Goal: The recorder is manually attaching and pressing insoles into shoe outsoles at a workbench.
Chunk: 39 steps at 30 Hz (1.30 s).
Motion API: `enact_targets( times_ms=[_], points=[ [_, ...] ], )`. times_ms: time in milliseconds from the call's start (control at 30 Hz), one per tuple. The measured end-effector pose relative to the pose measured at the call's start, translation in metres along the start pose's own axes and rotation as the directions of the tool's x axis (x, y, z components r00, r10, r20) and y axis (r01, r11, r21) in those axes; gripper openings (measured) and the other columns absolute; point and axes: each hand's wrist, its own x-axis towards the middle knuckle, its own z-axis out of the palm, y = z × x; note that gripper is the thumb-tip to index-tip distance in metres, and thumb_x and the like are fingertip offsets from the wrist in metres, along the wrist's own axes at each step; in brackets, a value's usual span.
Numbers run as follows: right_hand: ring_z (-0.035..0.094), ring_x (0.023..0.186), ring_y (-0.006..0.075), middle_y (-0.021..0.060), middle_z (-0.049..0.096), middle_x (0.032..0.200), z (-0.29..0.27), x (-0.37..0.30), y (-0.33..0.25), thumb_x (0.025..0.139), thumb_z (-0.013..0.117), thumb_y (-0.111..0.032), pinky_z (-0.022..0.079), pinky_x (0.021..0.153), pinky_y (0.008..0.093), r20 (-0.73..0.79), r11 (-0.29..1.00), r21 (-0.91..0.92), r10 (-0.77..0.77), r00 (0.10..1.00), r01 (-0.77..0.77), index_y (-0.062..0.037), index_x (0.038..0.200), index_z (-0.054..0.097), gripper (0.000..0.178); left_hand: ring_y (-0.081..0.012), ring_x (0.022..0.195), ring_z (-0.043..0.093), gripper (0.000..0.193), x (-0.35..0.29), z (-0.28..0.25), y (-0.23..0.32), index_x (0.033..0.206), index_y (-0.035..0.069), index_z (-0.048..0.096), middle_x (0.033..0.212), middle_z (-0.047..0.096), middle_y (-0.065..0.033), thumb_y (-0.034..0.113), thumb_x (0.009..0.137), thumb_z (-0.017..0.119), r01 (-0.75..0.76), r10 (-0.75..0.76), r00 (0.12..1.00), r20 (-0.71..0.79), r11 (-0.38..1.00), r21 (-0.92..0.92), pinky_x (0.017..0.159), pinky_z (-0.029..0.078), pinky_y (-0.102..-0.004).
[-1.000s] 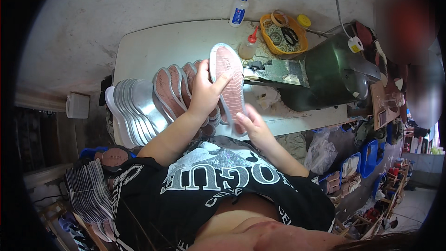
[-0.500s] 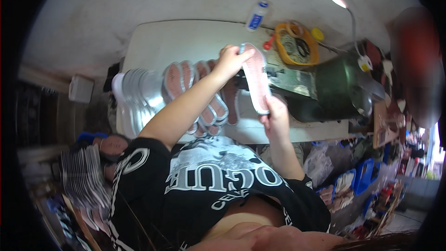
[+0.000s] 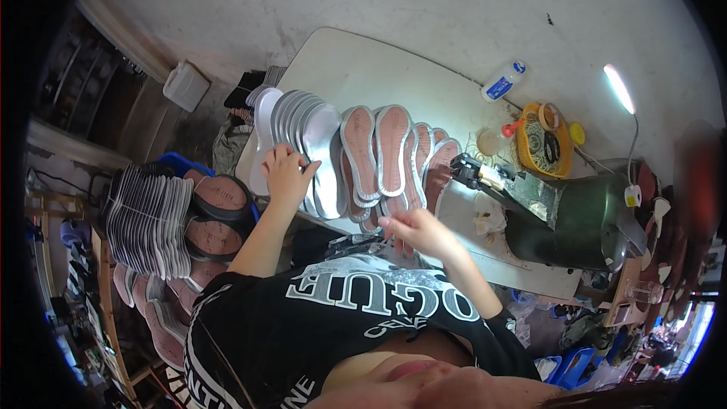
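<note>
The left hand (image 3: 286,174) has its fingers spread against the fanned row of shiny silver, sole-shaped sheets (image 3: 324,148); whether it grips an edge I cannot tell. The right hand (image 3: 424,233) is loosely curled, its grasp unclear, at the near ends of the overlapping pink, silver-rimmed insoles (image 3: 392,144) on the white bench (image 3: 371,64). Right of it stands a dark green, rounded machine (image 3: 564,227); beyond, a yellow plastic basket (image 3: 525,153).

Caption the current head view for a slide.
Left hand at silver insoles, right hand by pink, silver-edged insoles, each set laid overlapping on a white tabletop.
</note>
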Motion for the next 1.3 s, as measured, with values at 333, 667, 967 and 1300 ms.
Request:
enact_targets(
  times_ms=[333, 667, 967, 1300],
  points=[
    [0.058, 0.075, 0.0104, 0.0051, 0.065, 0.081, -0.005, -0.004, -0.001, 0.092, 0.058, -0.024, 0.047, 0.070, 0.0267, -0.147, 0.893, 0.350, -0.244, 0.958, 0.282, 0.0016, 0.097, 0.063, 0.027, -0.0289, 0.084, 0.047, 0.017, 0.025, -0.034, 0.036, 0.063, 0.003, 0.051, 0.091, 0.047, -0.0089, 0.006, 0.069, 0.066, -0.256, 0.148, 0.944, -0.294, 0.891, -0.375, 0.075, 0.037, -0.0382],
    [0.050, 0.115, 0.0201, 0.0158, 0.051, 0.128, 0.013, 0.000, -0.023, 0.072, 0.079, -0.031, 0.040, 0.095, 0.0329, -0.329, 0.618, 0.421, -0.578, 0.747, 0.663, -0.0035, 0.141, 0.029, 0.089, -0.0205, 0.071, 0.048, 0.017, -0.010, -0.066, 0.136, 0.068, 0.001, 0.052, 0.084, 0.047, -0.0105, 0.008, 0.081, 0.063, -0.451, 0.404, 0.877, -0.261, 0.503, -0.738, 0.062, 0.040, -0.0307],
    [0.060, 0.087, 0.0103, 0.0089, 0.067, 0.096, -0.023, -0.049, 0.000, 0.082, 0.070, -0.011, 0.047, 0.080, 0.0263, -0.549, 0.805, 0.145, -0.418, 0.724, 0.575, 0.0013, 0.110, 0.060, 0.032, -0.0119, 0.095, 0.055, 0.037, 0.020, -0.049, 0.167, 0.111, 0.003, 0.050, 0.101, 0.051, -0.0063, 0.020, 0.084, 0.069, -0.214, 0.306, 0.949, -0.079, 0.439, -0.873, 0.081, 0.046, -0.0249],
    [0.057, 0.108, 0.0229, 0.0143, 0.060, 0.116, -0.055, -0.048, 0.045, 0.089, 0.061, -0.036, 0.043, 0.094, 0.0341, -0.431, 0.261, 0.746, -0.511, 0.744, 0.612, 0.0061, 0.124, 0.050, 0.055, -0.0143, 0.093, 0.061, 0.040, 0.013, -0.047, 0.232, 0.119, -0.004, 0.049, 0.105, 0.062, -0.0106, 0.006, 0.082, 0.064, 0.669, 0.564, 0.687, 0.458, -0.244, -0.702, 0.083, 0.050, -0.0273]
  ],
)
